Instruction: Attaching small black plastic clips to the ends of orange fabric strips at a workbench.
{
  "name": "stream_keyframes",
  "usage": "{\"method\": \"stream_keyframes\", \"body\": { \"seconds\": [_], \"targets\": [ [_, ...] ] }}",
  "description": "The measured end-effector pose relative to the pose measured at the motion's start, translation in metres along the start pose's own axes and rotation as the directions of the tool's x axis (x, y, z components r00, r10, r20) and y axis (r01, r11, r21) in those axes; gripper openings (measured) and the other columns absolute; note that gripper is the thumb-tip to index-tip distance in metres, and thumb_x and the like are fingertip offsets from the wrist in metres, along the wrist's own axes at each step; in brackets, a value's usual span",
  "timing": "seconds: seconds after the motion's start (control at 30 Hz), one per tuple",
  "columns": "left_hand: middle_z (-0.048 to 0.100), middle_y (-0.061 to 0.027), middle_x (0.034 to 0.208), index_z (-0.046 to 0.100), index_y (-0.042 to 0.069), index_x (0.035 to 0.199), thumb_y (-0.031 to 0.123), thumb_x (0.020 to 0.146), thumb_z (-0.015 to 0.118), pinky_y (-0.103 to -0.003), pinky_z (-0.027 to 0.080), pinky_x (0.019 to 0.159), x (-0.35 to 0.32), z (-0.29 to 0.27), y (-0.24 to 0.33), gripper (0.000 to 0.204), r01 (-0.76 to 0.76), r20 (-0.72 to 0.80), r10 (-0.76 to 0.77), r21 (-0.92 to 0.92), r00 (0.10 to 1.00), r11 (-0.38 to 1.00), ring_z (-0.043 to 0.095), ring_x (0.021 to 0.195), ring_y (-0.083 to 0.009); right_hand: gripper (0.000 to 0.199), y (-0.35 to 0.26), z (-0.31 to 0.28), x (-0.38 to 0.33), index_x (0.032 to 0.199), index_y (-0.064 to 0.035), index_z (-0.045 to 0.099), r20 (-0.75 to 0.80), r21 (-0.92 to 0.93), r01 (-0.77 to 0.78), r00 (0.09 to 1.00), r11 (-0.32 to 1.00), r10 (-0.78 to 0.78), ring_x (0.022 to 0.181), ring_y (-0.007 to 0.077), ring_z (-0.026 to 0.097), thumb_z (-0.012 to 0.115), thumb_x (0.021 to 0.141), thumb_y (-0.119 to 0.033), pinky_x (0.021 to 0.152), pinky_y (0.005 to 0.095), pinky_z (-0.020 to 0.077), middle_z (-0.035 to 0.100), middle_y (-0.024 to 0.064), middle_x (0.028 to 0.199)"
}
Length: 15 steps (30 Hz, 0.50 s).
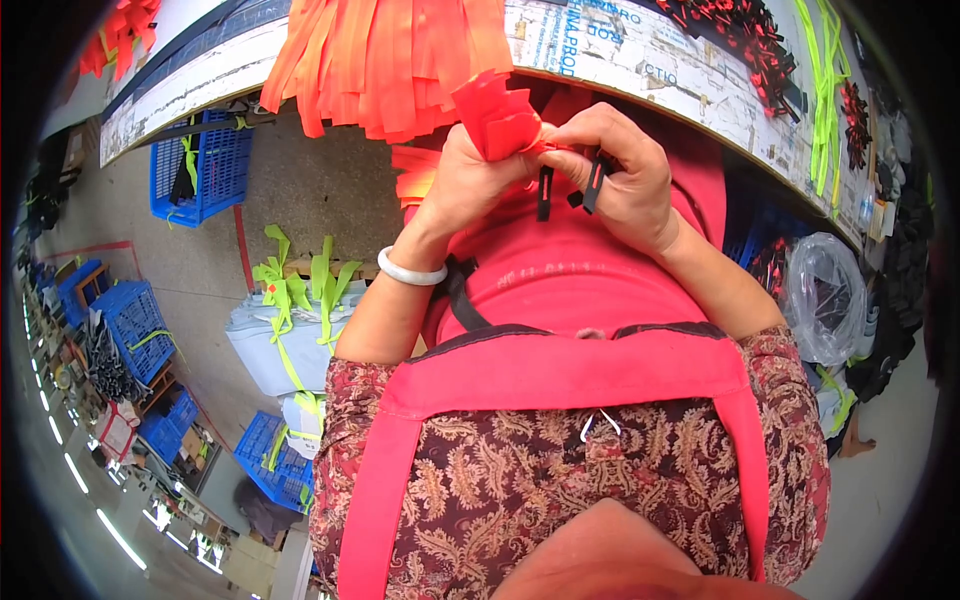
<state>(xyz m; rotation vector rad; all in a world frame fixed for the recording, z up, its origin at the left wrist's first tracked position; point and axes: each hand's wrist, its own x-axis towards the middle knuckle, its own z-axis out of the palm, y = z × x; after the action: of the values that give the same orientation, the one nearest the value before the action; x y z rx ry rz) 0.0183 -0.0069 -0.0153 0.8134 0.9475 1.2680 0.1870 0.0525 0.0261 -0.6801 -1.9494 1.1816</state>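
Note:
My left hand (pixel 468 182) is closed around a small bundle of folded red fabric strips (pixel 497 118), held up in front of my apron (pixel 560 270). My right hand (pixel 635 175) meets it at the bundle's lower end, its thumb and fingers pinched together. Small black slotted tabs (pixel 595 186) stick out under the right fingers, and another black tab (pixel 545 195) hangs between the hands. How the tabs join the red strips is hidden by my fingers. Just beyond my left hand, a thick row of orange strips (pixel 390 65) drapes over the table edge.
The worktable (pixel 610 50) spans the far side, with red and black pieces (pixel 745 50) and yellow-green strips (pixel 825 90) at right. A blue crate (pixel 205 165) stands under it at left. Tied light-blue bundles (pixel 275 340) lie by my left elbow, a clear plastic bag (pixel 825 300) at right.

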Motion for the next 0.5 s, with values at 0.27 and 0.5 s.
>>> {"method": "stream_keyframes", "body": {
  "seconds": [0.27, 0.5],
  "targets": [
    [0.06, -0.0015, 0.085, 0.063, 0.0, 0.089, -0.007, 0.08, 0.065, -0.024, 0.048, 0.061, -0.0016, 0.0016, -0.0077, 0.012, -0.046, -0.066, 0.051, 0.069, 0.997, 0.997, 0.057, 0.073, -0.0087, 0.016, 0.0028, -0.0014, -0.0011, 0.091, 0.0008, 0.065, 0.045, -0.031, -0.018, 0.999, 0.999, 0.02, 0.07, 0.0161, 0.06, 0.074, 0.077, -0.001, 0.061, 0.0266, 0.0472, 0.062, 0.0096, 0.08],
    [0.062, -0.0014, 0.084, 0.065, 0.0, 0.093, -0.001, 0.083, 0.067, -0.024, 0.046, 0.059, 0.0002, -0.0017, -0.006, 0.011, 0.035, 0.031, -0.034, -0.01, 0.999, 0.999, 0.056, 0.07, -0.0082, 0.017, 0.0054, -0.0012, -0.0056, 0.091, 0.0015, 0.065, 0.044, -0.013, -0.053, 0.998, 0.998, 0.054, 0.07, 0.0158, 0.06, 0.074, 0.077, -0.002, 0.061, 0.0264, 0.0475, 0.062, 0.0092, 0.08]
  ]
}}
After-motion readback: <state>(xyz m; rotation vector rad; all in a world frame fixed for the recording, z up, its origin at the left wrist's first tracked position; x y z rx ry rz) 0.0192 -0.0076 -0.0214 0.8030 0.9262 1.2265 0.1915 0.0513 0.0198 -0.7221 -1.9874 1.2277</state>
